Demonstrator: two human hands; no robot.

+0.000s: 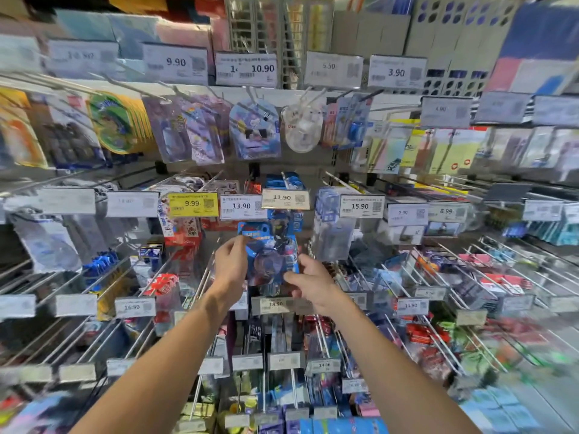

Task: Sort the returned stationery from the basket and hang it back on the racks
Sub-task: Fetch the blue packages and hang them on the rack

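Just below white 11.90 price tag: flat blue blister-card pack, top-left corner pinched by left hand, lower-right edge seemingly pinched, through blur, by right hand.

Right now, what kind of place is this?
Most likely a shop's stationery aisle: price tags like the 11.90 tag, metal hooks full of packets, and the left hand and right hand holding a blue packet.
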